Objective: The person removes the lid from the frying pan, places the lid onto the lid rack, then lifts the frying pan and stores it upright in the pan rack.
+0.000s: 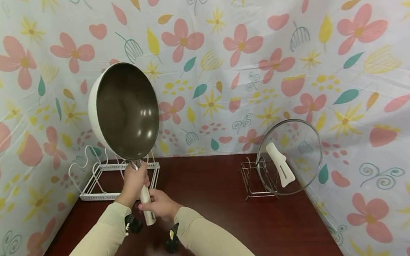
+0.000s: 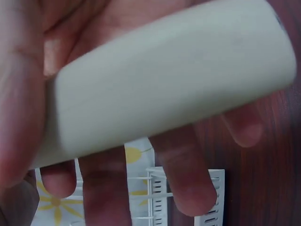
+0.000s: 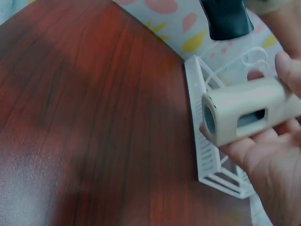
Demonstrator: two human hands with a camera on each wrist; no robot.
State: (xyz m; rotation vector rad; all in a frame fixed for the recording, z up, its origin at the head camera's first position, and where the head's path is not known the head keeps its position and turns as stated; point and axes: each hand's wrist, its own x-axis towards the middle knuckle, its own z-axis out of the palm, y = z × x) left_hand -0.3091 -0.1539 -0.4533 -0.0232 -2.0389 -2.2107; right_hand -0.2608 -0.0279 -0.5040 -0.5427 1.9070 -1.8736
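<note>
A deep wok point(image 1: 127, 111), white outside and dark brown inside, is held up and tilted over the left part of the table, its inside facing me. My left hand point(image 1: 135, 181) grips the upper end of its cream handle point(image 1: 148, 208), close to the metal joint. Lower down, my right hand point(image 1: 163, 205) holds the same handle, thumb in front and fingers behind. In the right wrist view, the slotted, hollow end of the handle point(image 3: 249, 110) sticks out past my right fingers. The left wrist view has the pale handle point(image 2: 169, 75) filling its middle, with fingers beneath it.
A white wire rack point(image 1: 102, 195) stands at the table's left, behind the wok and hands. On the right, a glass lid point(image 1: 307, 153) with a cream handle leans upright in a small metal rack point(image 1: 254, 194). Flower-patterned cloth point(image 1: 209, 75) walls in the dark red-brown table point(image 1: 216, 210).
</note>
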